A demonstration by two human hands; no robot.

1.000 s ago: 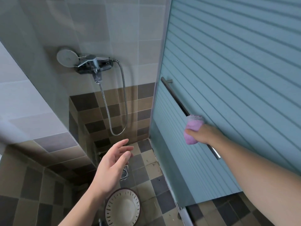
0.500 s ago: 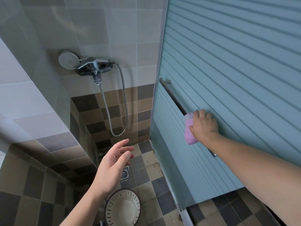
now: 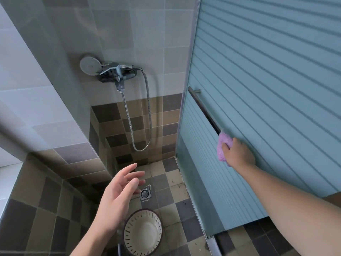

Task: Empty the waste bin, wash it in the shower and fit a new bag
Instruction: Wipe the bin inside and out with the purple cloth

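Head camera looks down past both my arms into the shower. My right hand [image 3: 238, 154] is curled round a pink cloth [image 3: 222, 147] and holds it at the door rail [image 3: 203, 108] on the blue sliding door [image 3: 267, 89]. My left hand [image 3: 118, 198] holds nothing; its fingers are loose and spread in the air. Right below that empty hand, on the tiled floor [image 3: 177, 183], stands the waste bin [image 3: 143, 232], mouth up. It looks empty and has no bag in it, so I think the emptying is done. Just past my left fingertips is the floor drain [image 3: 145, 194]. Higher up and further away, the shower head [image 3: 89, 64] sits on the tap [image 3: 116, 72] with its hose [image 3: 149, 115] hanging in a loop. I see no water running, and I cannot tell if the bin is wet. So the wash may be left to do, and the new bag is left for sure.
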